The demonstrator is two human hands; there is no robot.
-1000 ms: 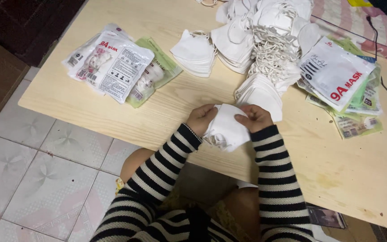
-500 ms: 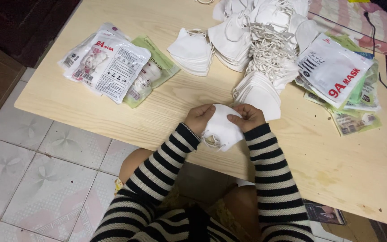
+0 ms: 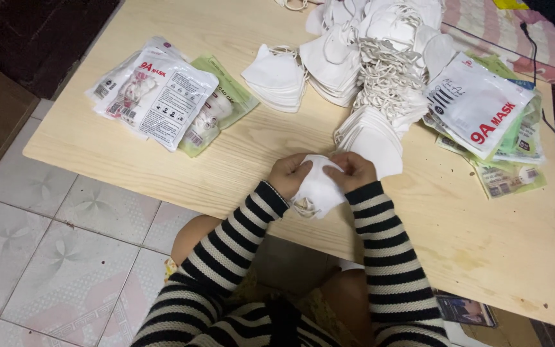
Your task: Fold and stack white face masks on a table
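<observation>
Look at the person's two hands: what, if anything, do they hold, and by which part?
Both the left hand and right hand hold one folded white face mask, pinched along its upper edge.

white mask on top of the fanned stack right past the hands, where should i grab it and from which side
Judging by its pose, take the top mask of the fanned stack by its broad free near edge, coming from the person's side just beyond the right hand. That flat folded panel lies uppermost and uncovered, whereas the far end runs into tangled ear loops, so pulling there would likely drag other masks.

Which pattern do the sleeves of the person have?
Black and white stripes on both sleeves, seen in the head view.
</observation>
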